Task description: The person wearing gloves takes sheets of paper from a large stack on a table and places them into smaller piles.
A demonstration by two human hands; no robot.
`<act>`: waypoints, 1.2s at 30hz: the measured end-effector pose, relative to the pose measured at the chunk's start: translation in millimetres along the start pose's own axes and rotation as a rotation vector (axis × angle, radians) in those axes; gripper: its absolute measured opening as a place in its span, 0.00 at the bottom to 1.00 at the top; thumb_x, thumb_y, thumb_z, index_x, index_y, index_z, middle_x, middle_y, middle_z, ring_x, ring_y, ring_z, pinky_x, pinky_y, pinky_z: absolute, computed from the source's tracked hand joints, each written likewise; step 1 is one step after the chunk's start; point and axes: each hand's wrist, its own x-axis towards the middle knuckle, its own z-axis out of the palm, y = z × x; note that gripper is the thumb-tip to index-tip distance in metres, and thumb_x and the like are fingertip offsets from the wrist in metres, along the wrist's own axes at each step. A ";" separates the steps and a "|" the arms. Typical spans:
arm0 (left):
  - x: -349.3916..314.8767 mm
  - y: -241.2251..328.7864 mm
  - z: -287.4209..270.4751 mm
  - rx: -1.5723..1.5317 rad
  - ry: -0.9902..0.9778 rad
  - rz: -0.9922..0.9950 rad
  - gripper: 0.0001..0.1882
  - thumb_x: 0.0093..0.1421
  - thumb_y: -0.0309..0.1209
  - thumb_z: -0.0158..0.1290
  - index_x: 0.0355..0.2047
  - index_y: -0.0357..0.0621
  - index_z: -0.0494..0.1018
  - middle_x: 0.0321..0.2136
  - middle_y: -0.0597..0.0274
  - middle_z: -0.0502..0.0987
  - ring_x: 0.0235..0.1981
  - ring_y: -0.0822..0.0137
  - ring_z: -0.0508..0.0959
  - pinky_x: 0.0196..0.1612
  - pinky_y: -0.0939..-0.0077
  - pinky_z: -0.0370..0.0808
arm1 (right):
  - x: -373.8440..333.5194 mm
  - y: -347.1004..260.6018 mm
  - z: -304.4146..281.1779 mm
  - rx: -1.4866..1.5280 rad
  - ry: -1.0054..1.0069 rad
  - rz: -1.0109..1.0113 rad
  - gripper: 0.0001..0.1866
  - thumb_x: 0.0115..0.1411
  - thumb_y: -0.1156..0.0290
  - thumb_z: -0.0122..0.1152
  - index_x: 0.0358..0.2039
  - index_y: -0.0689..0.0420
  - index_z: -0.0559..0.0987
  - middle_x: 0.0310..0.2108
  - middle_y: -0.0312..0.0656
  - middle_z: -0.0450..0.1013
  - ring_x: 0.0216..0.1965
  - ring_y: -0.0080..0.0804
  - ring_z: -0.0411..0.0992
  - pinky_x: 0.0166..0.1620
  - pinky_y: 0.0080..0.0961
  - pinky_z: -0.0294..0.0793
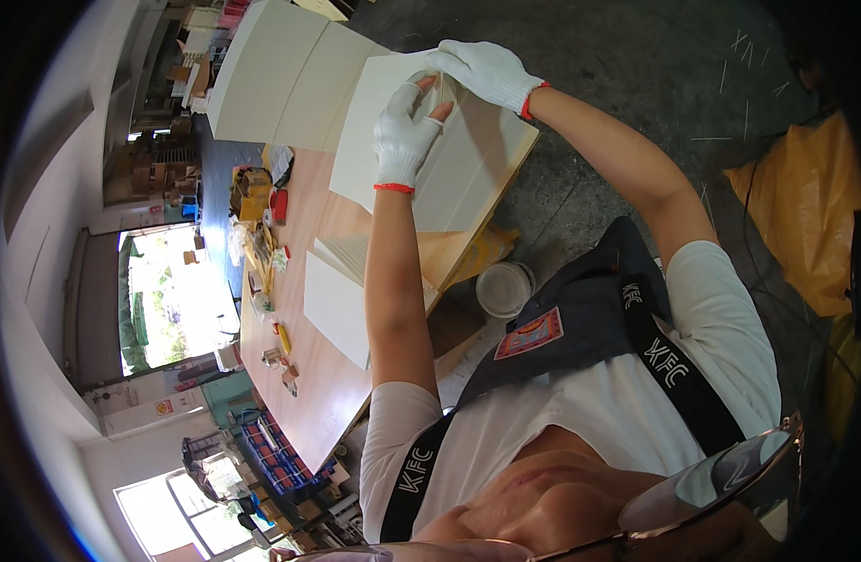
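My left hand, in a white knitted glove with a red cuff and bare fingertips, rests over a white creased panel. Its thumb and forefinger are apart, beside a narrow upright edge on the panel. My right hand, gloved the same way, lies with fingers stretched across the panel's far edge, their tips close to the left hand. What lies under the right palm is hidden. A large cream board with straight crease lines stretches away to the left of the panel.
Beneath the panel is a wooden table. White sheets lie nearer me, left of my left forearm. Tape and small tools line the table's left side. A white bucket stands by the right edge; an orange plastic sheet lies farther right.
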 end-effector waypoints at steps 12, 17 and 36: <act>-2.4 12.2 -1.8 -0.040 0.119 -0.010 0.17 0.61 0.29 0.52 0.51 0.45 0.75 0.43 0.54 0.79 0.42 0.67 0.79 0.47 0.74 0.73 | -1.2 -2.3 -2.3 -0.042 -0.018 0.035 0.22 0.69 0.47 0.37 0.42 0.48 0.75 0.33 0.45 0.77 0.37 0.48 0.75 0.41 0.41 0.71; -1.4 12.3 -3.7 0.108 0.029 -0.004 0.17 0.60 0.30 0.55 0.51 0.48 0.75 0.34 0.55 0.79 0.35 0.66 0.77 0.43 0.74 0.73 | -1.7 2.5 1.5 -0.018 0.027 0.001 0.21 0.69 0.48 0.37 0.42 0.49 0.74 0.32 0.46 0.76 0.36 0.48 0.75 0.40 0.42 0.71; -1.4 17.4 0.6 0.083 0.091 0.026 0.15 0.63 0.31 0.52 0.50 0.51 0.76 0.28 0.60 0.76 0.30 0.67 0.75 0.39 0.72 0.74 | -6.7 -1.9 -3.9 0.029 0.088 0.002 0.21 0.68 0.47 0.40 0.37 0.51 0.74 0.29 0.47 0.75 0.35 0.49 0.74 0.39 0.42 0.70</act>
